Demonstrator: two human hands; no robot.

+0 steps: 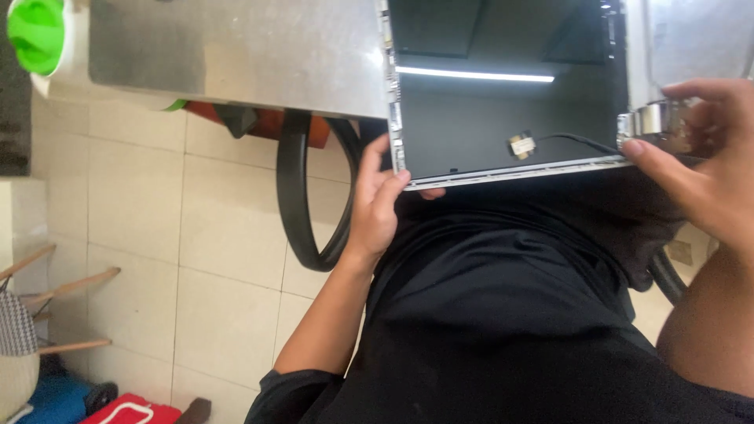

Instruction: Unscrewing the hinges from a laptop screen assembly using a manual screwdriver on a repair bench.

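1. Panel work was under way: a thin flat display panel [503, 118], dark-faced with a bright strip of light reflected across it, lay at the edge of a metal tabletop [236, 47], its near edge overhanging the person's lap.
2. Left hand [377, 208] gripped the panel's near left corner, fingers curled over the silvery edge frame with the thumb on the side rail; it was closed on the panel.
3. Right hand [699, 157] was at the panel's right side, thumb and forefinger pinched on a shiny metal bracket [652, 122] at the right edge; whether that piece was fixed to the panel or loose could not be told.
4. Judged from this state, the panel already looked bare: no outer bezel or casing showed around it, and its metal edge strip was exposed.
5. A thin black cable [577, 140] ran from the right edge to a small yellowish connector tab [521, 145] on the dark face, apparently attached, so the cable looked yet to be dealt with.
6. Beyond the tabletop, a black loop of hose or belt [297, 196] hung over the pale tiled floor [196, 259], and a green-capped white container [39, 35] stood at the upper left, well apart from both hands.
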